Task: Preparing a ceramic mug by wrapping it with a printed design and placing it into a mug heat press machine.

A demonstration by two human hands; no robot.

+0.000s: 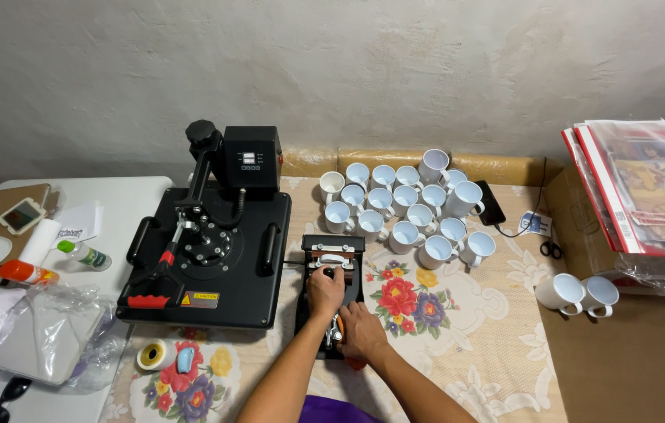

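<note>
Mug press (332,294) being adjusted: left hand (325,290) closed on its top knob, right hand (362,330) apparently gripping its lever; steady grip needed next.

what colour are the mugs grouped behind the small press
White, with pale bluish insides; the mugs show best in the head view, standing on the floral tablecloth.

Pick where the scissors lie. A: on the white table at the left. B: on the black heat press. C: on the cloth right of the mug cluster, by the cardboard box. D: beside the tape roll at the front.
C: the scissors lie on the floral cloth, right of the mug cluster, against the cardboard box.
</note>
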